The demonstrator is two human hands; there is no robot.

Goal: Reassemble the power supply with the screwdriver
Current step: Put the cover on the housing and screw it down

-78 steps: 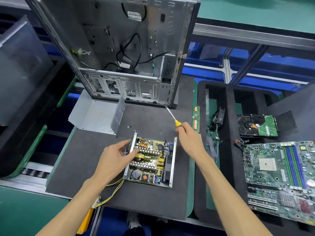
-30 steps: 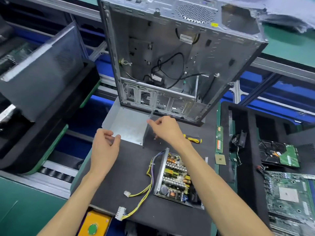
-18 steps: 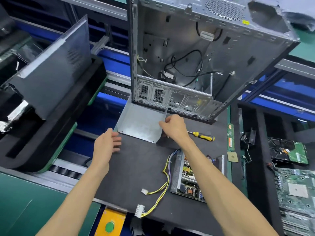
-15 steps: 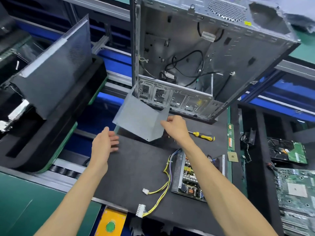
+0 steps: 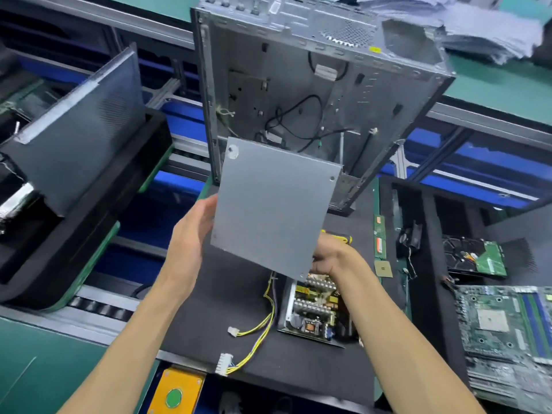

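The grey metal power supply cover (image 5: 271, 207) is lifted off the mat and tilted toward me. My right hand (image 5: 328, 258) grips its lower right edge, fingers curled behind the sheet. My left hand (image 5: 191, 234) touches the cover's left edge with straight fingers. Below the cover lies the open power supply (image 5: 313, 312) on the black mat (image 5: 209, 309), its circuit board exposed and its yellow cables (image 5: 257, 327) trailing left to white plugs. The yellow-handled screwdriver (image 5: 343, 239) lies on the mat behind my right hand, mostly hidden.
An empty computer case (image 5: 313, 85) stands upright at the back of the mat. A dark side panel (image 5: 80, 127) leans in a black tray at left. At right lie a hard drive (image 5: 475, 258), a motherboard (image 5: 507, 324) and a RAM stick (image 5: 379, 237).
The cover was lying flat on the mat by the case; my right hand has lifted it and swung it up over the power supply. My left hand has risen to its left edge.
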